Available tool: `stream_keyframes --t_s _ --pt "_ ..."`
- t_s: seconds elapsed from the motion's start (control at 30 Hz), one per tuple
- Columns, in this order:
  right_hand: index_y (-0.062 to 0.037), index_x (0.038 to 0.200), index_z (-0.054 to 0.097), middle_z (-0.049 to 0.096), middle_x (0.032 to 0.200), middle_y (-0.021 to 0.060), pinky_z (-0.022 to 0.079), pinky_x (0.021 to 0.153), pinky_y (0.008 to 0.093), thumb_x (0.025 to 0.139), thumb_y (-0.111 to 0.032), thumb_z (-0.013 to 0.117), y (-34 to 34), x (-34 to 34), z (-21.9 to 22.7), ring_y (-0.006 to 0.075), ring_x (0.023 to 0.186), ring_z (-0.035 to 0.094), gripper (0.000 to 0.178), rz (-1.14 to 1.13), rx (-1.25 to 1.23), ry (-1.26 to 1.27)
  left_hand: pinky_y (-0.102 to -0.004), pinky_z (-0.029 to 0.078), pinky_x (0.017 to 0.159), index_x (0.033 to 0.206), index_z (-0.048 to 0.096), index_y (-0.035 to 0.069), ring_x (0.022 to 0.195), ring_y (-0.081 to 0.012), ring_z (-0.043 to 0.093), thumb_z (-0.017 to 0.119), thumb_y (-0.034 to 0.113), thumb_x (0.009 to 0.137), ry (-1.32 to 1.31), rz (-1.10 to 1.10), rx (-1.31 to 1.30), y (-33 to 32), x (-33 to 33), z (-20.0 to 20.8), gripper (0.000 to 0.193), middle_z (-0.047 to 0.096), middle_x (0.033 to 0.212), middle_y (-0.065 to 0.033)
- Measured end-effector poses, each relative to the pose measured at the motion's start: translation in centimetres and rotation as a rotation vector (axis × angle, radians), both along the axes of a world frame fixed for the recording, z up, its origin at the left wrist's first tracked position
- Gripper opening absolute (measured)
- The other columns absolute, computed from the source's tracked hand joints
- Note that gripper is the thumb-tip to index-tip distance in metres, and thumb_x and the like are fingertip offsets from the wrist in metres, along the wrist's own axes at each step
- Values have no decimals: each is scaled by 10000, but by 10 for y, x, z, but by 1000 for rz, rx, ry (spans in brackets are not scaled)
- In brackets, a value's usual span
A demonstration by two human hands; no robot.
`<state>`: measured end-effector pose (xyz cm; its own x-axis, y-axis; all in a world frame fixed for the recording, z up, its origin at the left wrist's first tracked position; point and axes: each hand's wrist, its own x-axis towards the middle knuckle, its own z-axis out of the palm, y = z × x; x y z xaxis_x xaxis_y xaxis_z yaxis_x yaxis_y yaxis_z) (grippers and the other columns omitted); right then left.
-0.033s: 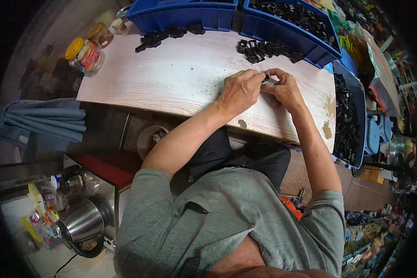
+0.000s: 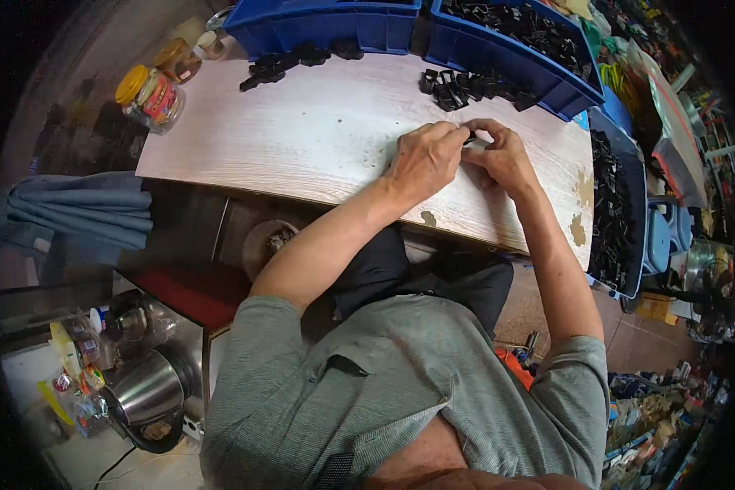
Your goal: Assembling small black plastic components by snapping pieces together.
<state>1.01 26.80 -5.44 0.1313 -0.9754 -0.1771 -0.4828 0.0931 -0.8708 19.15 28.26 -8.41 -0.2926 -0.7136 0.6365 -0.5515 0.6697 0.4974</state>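
Over the right half of the pale wooden table, my left hand [image 2: 427,157] and my right hand [image 2: 505,155] meet fingertip to fingertip. Between them is a small black plastic part [image 2: 470,137], mostly hidden by the fingers. Both hands are closed on it, thumbs and forefingers pinching. Just beyond my hands lies a loose pile of similar black parts [image 2: 449,91]. A second group of dark parts [image 2: 278,67] lies at the table's far left, in front of a blue bin [image 2: 327,31].
Another blue bin [image 2: 510,61] at the back right holds many black parts. A crate [image 2: 616,212] of black parts stands beyond the table's right edge. A yellow-lidded jar [image 2: 151,100] sits at the left corner. A steel kettle [image 2: 147,388] stands lower left.
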Motion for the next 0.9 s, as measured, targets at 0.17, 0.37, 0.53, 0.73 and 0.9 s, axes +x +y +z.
stream_keyframes --t_s 0.17,0.37,0.53,0.73,0.9 --pt "-36 1212 667 586 650 1 375 403 270 819 -99 783 -5 -2 1 92 455 505 414 91 -96 34 -406 594 744 1077 697 -13 880 -328 717 644 12 884 -28 4 -16 -3 -4 -1 202 717 987 -161" --pt "-5 1120 715 682 759 69 495 592 312 780 -158 842 -5 0 6 129 627 602 394 74 6 82 -378 596 770 1116 705 6 898 -294 719 652 27 888 -183 -28 8 -6 4 1 235 733 1046 -137" --pt "-27 1083 703 617 674 6 366 398 263 825 -105 808 -3 -1 0 82 456 499 289 51 8 -10 -383 582 823 1156 703 19 954 -272 707 637 34 894 -231 -89 -52 -7 14 3 271 732 1086 -105" --pt "-32 1080 704 622 672 11 372 395 264 823 -107 814 0 3 7 82 449 493 290 49 53 -15 -439 555 905 1191 684 14 1015 -311 690 609 59 917 -262 -72 -147 -1 16 0 288 720 1125 -126" --pt "-64 1018 693 589 639 -18 347 394 247 836 -109 799 0 -11 -7 66 444 470 215 50 -4 -49 -440 540 899 1084 682 7 1016 -351 661 574 46 896 -158 -64 -186 -32 26 -8 220 701 1114 -179"
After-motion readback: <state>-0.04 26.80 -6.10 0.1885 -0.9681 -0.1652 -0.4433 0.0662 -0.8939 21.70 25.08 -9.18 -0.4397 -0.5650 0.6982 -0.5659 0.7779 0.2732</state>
